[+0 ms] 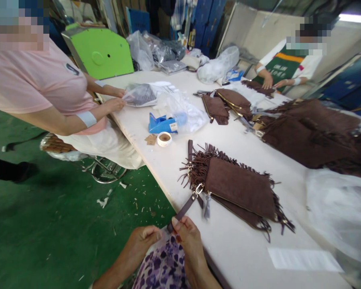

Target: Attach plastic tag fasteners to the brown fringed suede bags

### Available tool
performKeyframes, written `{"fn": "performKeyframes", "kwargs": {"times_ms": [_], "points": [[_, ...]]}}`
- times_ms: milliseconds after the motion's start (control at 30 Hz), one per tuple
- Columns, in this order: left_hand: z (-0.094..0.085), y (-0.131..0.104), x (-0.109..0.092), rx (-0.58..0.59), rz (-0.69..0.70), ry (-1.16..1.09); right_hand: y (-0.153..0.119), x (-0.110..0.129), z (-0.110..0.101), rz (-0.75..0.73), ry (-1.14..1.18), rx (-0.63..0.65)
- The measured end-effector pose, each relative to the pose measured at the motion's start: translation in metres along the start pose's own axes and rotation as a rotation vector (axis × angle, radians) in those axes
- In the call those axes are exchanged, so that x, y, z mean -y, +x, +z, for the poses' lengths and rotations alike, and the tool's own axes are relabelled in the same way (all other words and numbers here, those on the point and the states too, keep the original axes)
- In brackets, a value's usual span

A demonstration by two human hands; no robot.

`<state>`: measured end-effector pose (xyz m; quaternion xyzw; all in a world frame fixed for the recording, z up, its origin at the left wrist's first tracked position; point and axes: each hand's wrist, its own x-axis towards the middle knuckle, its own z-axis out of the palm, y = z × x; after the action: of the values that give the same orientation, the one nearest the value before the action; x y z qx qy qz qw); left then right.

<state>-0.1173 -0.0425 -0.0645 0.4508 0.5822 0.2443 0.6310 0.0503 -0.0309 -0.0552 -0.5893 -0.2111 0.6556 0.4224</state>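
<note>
**Both hands low at desk edge, right pinching pouch strap**

Your forearms come up from the bottom of the view, hands close together over the purple floral fabric [164, 263] on your lap, just off the near edge of the white desk [228, 249].

Right hand [190, 235]: back of the hand up, knuckles bent, wrist toward you. Fingers shut, thumb and index pinching the free end of the dark brown flat strap [185, 208].

Left hand [142, 239]: palm turned inward, fingers curled. Thumb and index are closed on a thin translucent plastic piece [160, 242] that spans toward the right hand. Its full shape is hidden.

Strap runs up from your right hand to a metal clasp at the near left corner of the dark brown fringed pouch [240, 186]. Pouch lies flat on the desk, fringe along its far side and both ends, small wrapped tassel [207, 206] hanging beside the clasp.

Past the pouch, to the left: white tape roll [164, 139] touching or just beside brown card tags [151, 139], blue tape dispenser [162, 123] behind. White paper strip [303, 259] sits on the near right.
</note>
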Motion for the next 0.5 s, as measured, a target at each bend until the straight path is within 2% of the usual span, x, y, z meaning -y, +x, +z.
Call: {"fn": "performKeyframes", "kwargs": {"times_ms": [200,400,500], "points": [[0.006,-0.003,-0.019,-0.053,0.027,0.008,-0.003,0.005,-0.001,0.004,-0.013,-0.014],[0.018,-0.001,-0.018,-0.048,-0.032,-0.169,-0.002,-0.001,-0.001,0.060,0.043,-0.032],[0.024,0.001,-0.021,-0.034,-0.048,-0.257,0.002,-0.007,-0.002,0.038,0.066,-0.029]]}}
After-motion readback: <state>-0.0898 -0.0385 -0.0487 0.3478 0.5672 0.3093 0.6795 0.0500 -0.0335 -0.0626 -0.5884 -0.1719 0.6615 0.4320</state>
